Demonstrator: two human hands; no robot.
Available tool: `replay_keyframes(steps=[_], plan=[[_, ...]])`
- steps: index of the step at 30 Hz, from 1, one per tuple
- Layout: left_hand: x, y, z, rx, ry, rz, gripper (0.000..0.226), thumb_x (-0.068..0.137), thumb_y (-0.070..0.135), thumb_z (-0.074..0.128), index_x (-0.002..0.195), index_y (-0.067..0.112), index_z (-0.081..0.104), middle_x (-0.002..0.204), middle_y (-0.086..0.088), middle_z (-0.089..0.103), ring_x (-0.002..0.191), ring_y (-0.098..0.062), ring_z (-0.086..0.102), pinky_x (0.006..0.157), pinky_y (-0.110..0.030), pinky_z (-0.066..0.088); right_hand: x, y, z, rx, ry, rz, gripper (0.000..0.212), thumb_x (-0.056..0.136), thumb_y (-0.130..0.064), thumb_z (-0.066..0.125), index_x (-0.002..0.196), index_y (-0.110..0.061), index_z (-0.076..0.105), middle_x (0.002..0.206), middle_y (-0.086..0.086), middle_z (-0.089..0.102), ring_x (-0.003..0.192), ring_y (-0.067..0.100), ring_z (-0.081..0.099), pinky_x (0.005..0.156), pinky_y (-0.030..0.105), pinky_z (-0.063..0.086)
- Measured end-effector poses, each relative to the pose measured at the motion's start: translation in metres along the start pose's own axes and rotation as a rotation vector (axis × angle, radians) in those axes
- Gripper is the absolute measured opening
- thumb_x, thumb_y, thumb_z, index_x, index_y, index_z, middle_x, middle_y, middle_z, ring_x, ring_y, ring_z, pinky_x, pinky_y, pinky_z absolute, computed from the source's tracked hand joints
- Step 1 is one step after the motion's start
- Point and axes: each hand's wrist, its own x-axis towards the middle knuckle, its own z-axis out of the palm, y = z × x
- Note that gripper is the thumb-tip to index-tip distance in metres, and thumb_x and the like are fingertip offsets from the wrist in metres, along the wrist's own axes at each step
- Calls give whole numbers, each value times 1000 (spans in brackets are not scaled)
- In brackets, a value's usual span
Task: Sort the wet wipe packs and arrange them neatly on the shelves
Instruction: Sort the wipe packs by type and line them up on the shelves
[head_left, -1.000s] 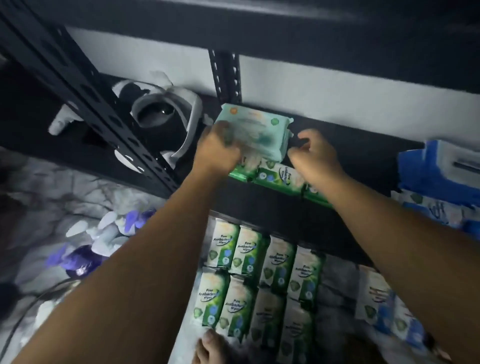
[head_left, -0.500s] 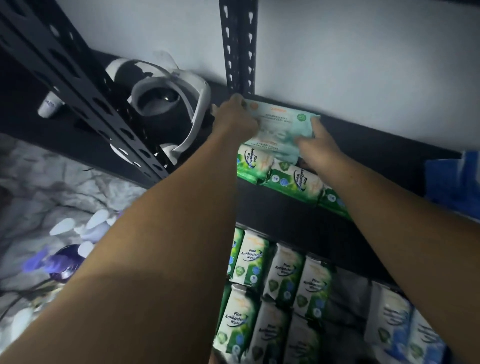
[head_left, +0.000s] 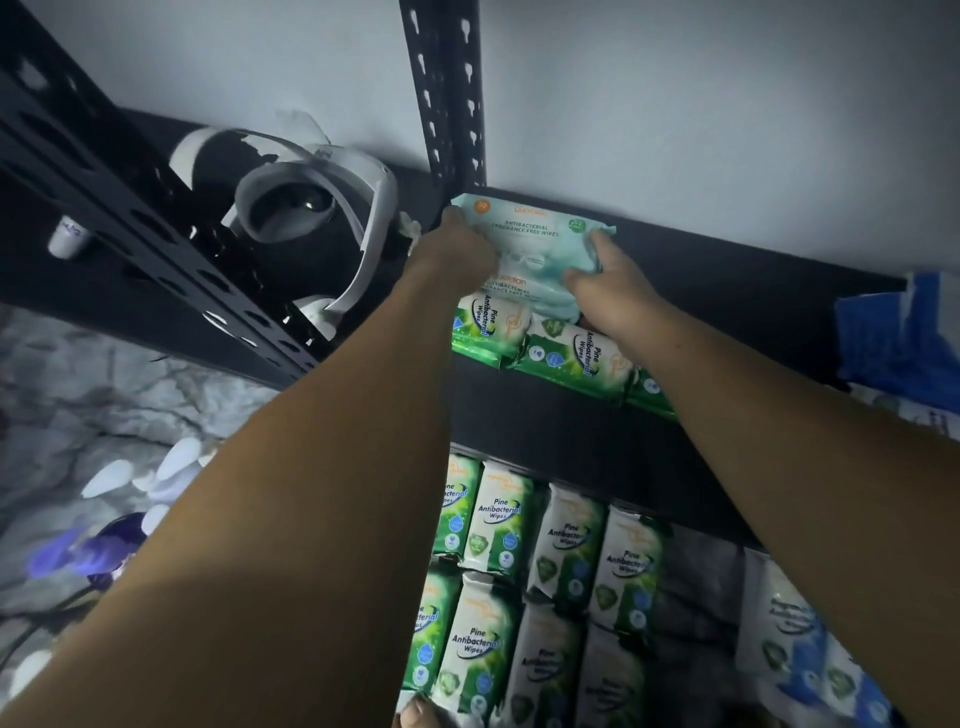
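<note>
At shelf, "Fragrance Free Wipes" pack

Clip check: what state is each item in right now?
Left grip: holds teal pack's left end.
Right grip: holds its right end.
Teal pack: held at upper shelf's back wall.
Upper green packs: lying in a row.
Lower green packs: in neat rows.
Headset: lying idle, untouched.

The left hand and right hand are pushing the pale teal pack back from above the green packs toward the wall, beside the post, with the right hand now gripping its end.
</note>
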Motion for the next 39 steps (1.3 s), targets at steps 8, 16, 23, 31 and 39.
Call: replay_keyframes(steps=[8,16,23,31,39], plan=[[-19,18,-22,-240,0,118,77,83,15,52,152,39,27,118,-5,63,104,-31,66,90,-46,57,6,5,-9,247,137,-81,67,101,-5,42,160,-29,21,162,-14,29,95,8,65,84,37,57],[-98,7,0,-458,150,108,72,89,35,65,154,38,34,128,10,63,118,-13,59,99,-20,41,-49,4,-10,360,216,-175,86,77,-38,72,153,-39,33,136,-7,47,112,4,63,90,35,59],[-194,-11,-10,-478,124,73,78,91,35,71,157,34,32,124,16,57,112,-5,55,88,-10,35,-149,17,-5,178,233,-149,86,83,-44,74,154,-46,26,146,-7,38,134,11,45,114,40,41],[-337,-1,-54,-489,196,115,78,88,37,72,155,39,33,112,22,62,104,-4,58,90,-18,39,-289,-12,-34,142,261,-225,84,85,-38,74,154,-49,26,142,-10,40,128,8,47,108,36,44],[-455,40,-121,-395,333,307,66,84,48,73,141,48,40,107,25,63,102,-5,63,89,-28,49,-408,-54,-82,233,313,-371,87,70,-57,64,147,-61,25,125,-22,46,110,5,59,87,43,58]])
